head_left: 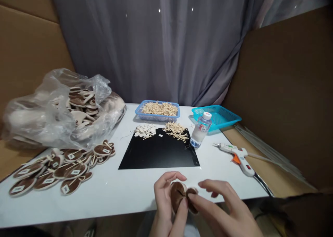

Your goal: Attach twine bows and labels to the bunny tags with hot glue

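Observation:
Near the table's front edge, my left hand [166, 199] holds a brown fabric piece [177, 194] with a pale rim, its thumb pressed on the front. My right hand [221, 202] pinches the smaller brown lobe of that piece on the right side, with its index finger raised. Beyond them lies a black mat [158, 154], bearing a heap of small white labels [145, 130] and a pile of beige knotted cords [177, 130]. On the left, several brown pieces with labels and beige bows [75, 171] overlap on the white table [109, 195].
A clear plastic bag [33, 115] of brown pieces fills the back left. Behind the mat are a blue basket [157, 118] of cords, a turquoise basket [221, 117] and a bottle [201, 131]. A glue gun [241, 157] lies right, beside pale sticks [270, 154].

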